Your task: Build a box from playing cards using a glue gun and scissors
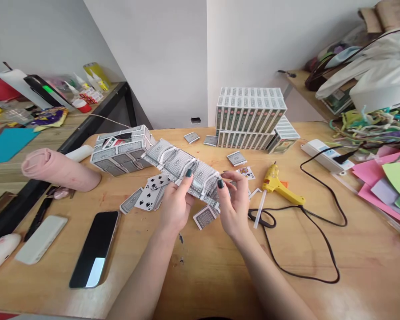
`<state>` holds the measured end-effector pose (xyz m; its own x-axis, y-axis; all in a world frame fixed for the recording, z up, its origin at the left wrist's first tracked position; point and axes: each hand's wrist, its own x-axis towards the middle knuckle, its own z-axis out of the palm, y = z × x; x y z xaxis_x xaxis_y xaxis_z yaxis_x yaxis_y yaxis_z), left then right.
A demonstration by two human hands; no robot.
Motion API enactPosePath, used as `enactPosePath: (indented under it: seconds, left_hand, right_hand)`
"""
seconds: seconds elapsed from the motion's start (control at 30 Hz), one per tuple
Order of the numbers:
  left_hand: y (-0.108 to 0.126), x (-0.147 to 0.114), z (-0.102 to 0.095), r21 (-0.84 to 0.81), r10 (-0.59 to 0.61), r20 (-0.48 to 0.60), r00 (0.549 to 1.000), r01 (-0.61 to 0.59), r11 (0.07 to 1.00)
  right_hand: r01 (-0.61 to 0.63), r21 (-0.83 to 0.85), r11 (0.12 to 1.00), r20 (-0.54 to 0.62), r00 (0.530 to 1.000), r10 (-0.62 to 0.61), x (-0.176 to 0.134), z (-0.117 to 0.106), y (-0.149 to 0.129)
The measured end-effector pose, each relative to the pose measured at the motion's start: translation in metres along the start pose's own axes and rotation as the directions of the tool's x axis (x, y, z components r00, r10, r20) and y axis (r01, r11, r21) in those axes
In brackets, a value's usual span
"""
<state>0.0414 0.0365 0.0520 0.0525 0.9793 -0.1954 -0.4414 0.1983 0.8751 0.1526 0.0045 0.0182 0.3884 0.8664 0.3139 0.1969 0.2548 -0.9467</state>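
My left hand [176,200] grips a long strip of joined playing cards [183,168], thumb on top, held tilted above the table. At the strip's right end, my right hand [233,202] pinches its edge between thumb and fingers. Grey-patterned card backs face up along the strip, with curled folds between them. Below the left hand lie loose face-up cards [150,198], spades among them. A patterned card [206,217] rests on the table under the strip. Behind the strip's left end stands a box built of cards [122,151].
Boxed card decks [250,115] are stacked at the back. A yellow glue gun [280,184] with its cord and black-handled scissors [265,218] lie on the right, near a power strip [326,155]. A phone [95,249], white power bank [42,240] and pink roll [62,171] occupy the left.
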Motion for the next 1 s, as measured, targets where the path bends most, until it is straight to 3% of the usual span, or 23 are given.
enactPosePath:
  seconds: [0.07,0.13,0.27,0.37,0.6,0.7,0.83,1.0]
  left_hand:
    - [-0.008,0.003,0.002,-0.088,0.039,-0.009,0.999,-0.040,0.995]
    - [-0.016,0.006,0.003,-0.140,0.047,-0.001,0.999,-0.047,0.989]
    - [-0.028,0.005,0.006,-0.220,0.046,0.028,0.999,-0.039,0.975]
    - [-0.032,0.003,0.009,-0.207,0.012,0.019,1.000,-0.008,0.978]
    - [-0.043,-0.001,0.011,-0.045,-0.008,-0.101,0.995,0.003,0.999]
    - [-0.045,-0.003,0.015,-0.063,-0.074,-0.073,0.995,0.069,0.996]
    - [-0.048,-0.005,0.024,-0.123,-0.052,-0.054,0.997,0.045,0.991]
    - [-0.057,-0.008,0.035,-0.102,0.007,-0.181,0.984,-0.026,0.994]
  right_hand:
    - [0.003,-0.110,0.994,-0.094,0.995,-0.013,0.001,-0.004,-0.001]
    - [-0.050,-0.125,0.991,-0.029,0.999,0.046,0.001,-0.006,-0.003]
    - [-0.320,0.086,0.944,0.200,0.933,0.298,-0.001,-0.005,-0.003]
    - [-0.415,0.221,0.883,0.229,0.902,0.367,-0.002,-0.002,-0.003]
    - [-0.436,0.221,0.873,0.192,0.897,0.399,-0.005,0.001,-0.011]
    - [-0.444,0.303,0.843,0.177,0.896,0.408,-0.005,0.004,-0.009]
    - [-0.369,0.241,0.898,0.062,0.929,0.365,-0.006,0.004,0.000]
    - [-0.263,0.161,0.951,-0.022,0.963,0.270,-0.009,0.004,0.003]
